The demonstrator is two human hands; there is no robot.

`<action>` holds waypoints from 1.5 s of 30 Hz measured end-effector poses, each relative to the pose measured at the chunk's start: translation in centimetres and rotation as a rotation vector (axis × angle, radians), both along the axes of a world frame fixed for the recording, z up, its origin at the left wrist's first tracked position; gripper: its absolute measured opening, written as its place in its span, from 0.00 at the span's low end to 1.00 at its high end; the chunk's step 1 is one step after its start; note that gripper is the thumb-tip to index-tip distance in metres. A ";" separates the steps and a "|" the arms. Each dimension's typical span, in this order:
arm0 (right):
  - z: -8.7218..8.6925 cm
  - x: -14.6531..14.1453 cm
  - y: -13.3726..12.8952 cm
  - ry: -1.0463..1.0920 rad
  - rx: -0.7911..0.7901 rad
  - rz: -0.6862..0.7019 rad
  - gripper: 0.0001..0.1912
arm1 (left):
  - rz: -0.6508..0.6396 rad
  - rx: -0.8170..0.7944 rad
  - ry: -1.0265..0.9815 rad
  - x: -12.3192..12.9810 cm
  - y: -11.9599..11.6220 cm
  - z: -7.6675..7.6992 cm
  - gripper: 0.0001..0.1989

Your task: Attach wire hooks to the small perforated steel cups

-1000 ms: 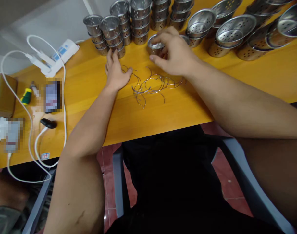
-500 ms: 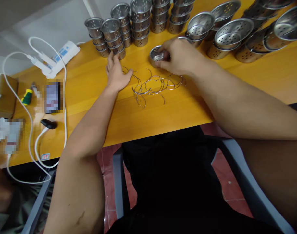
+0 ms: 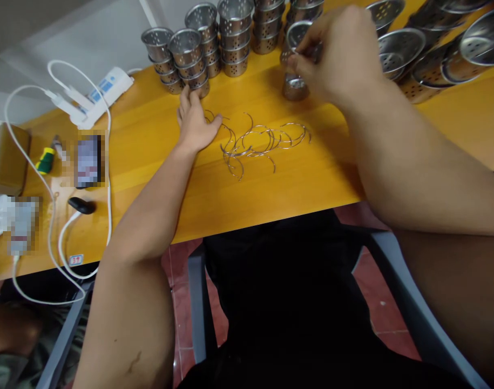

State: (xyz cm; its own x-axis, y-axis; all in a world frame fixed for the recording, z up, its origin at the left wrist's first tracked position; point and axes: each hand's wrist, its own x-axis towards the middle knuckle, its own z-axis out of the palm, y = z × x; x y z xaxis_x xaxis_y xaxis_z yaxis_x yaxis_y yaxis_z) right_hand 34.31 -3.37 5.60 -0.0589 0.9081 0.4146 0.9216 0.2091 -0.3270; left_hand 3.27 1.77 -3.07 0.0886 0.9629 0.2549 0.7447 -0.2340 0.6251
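Above the table my right hand (image 3: 331, 59) grips a perforated metal cup (image 3: 298, 33) by its near side, fingers pinched on its wall. Directly below it is another small perforated cup (image 3: 295, 89); whether the two touch I cannot tell. My left hand (image 3: 195, 121) lies on the table with thumb and fingers spread, its fingertips at the foot of a stack of perforated cups (image 3: 187, 51). Between the hands lies a loose tangle of thin curved metal wires (image 3: 266, 140). My right hand hides part of the cups behind it.
More stacked cups (image 3: 234, 38) line the back of the table (image 3: 230, 208), with leaning stacks (image 3: 433, 70) at right. At left are a white power strip (image 3: 109, 94) with cables, a phone (image 3: 87, 161), a green-and-yellow-handled tool (image 3: 46, 160) and a cardboard box (image 3: 7, 159).
My right hand has risen and moved right, away from where it held a small cup beside the wires. That spot now shows bare tabletop. My left hand stays where it was.
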 end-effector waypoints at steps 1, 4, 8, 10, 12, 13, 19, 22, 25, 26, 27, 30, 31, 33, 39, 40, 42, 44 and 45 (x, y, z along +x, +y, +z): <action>0.3 0.2 -0.1 0.001 -0.013 -0.045 0.12 | 0.005 -0.006 0.006 0.1 -0.2 0.2 0.37; 0.8 0.6 -0.3 0.000 -0.030 -0.129 0.12 | 0.024 -0.034 0.026 0.5 -0.8 0.9 0.37; 0.4 0.5 -0.2 -0.065 -0.077 -0.132 0.11 | 0.010 -0.031 0.000 0.7 -1.3 1.3 0.36; 0.0 0.2 -0.1 -0.118 -0.121 -0.138 0.11 | 0.006 -0.015 -0.019 0.7 -1.3 1.2 0.36; -0.3 0.0 0.0 -0.141 -0.167 -0.126 0.11 | 0.016 -0.016 -0.017 0.7 -1.2 1.2 0.36; -0.3 0.0 0.0 -0.136 -0.177 -0.121 0.11 | 0.021 -0.018 -0.009 0.7 -1.2 1.1 0.36; 0.1 0.3 -0.6 0.037 0.107 0.029 0.07 | 0.006 -0.008 -0.037 0.3 -0.7 0.3 0.38; -0.1 0.1 -0.5 0.135 0.284 0.214 0.08 | -0.018 -0.009 -0.094 0.1 -0.5 -0.2 0.39; -0.2 -1.3 0.5 0.159 0.259 0.356 0.25 | -0.013 -0.032 -0.103 0.1 -0.7 -0.2 0.39; -0.1 -1.9 1.1 0.152 0.212 0.366 0.30 | -0.012 -0.036 -0.099 0.2 -0.7 -0.2 0.39; 0.0 -2.6 1.9 0.128 0.149 0.350 0.33 | -0.012 -0.038 -0.096 0.2 -0.7 -0.2 0.39; 0.7 -4.7 4.7 -0.019 -0.055 0.225 0.40 | -0.015 -0.029 -0.097 0.3 -0.7 -0.1 0.39; 0.8 -5.4 5.7 -0.060 -0.100 0.205 0.41 | -0.013 -0.024 -0.092 0.3 -0.7 -0.1 0.39; 1.1 -6.4 7.5 -0.116 -0.143 0.167 0.40 | -0.008 -0.017 -0.068 0.2 -0.5 -0.3 0.39; 1.3 -8.2 10.5 -0.176 -0.144 0.076 0.22 | 0.003 0.005 -0.029 0.0 0.0 -1.1 0.40; 1.4 -8.2 10.6 -0.178 -0.144 0.075 0.21 | 0.007 -0.006 -0.014 0.1 0.0 -1.1 0.40; 1.5 -8.0 10.3 -0.184 -0.142 0.080 0.22 | 0.010 -0.025 0.004 0.2 0.0 -1.0 0.43; 1.4 -7.6 9.6 -0.192 -0.127 0.089 0.21 | 0.010 -0.042 -0.004 0.3 -0.2 -0.6 0.45; 1.2 -7.4 9.1 -0.189 -0.110 0.105 0.19 | 0.010 -0.042 -0.013 0.4 -0.3 -0.3 0.45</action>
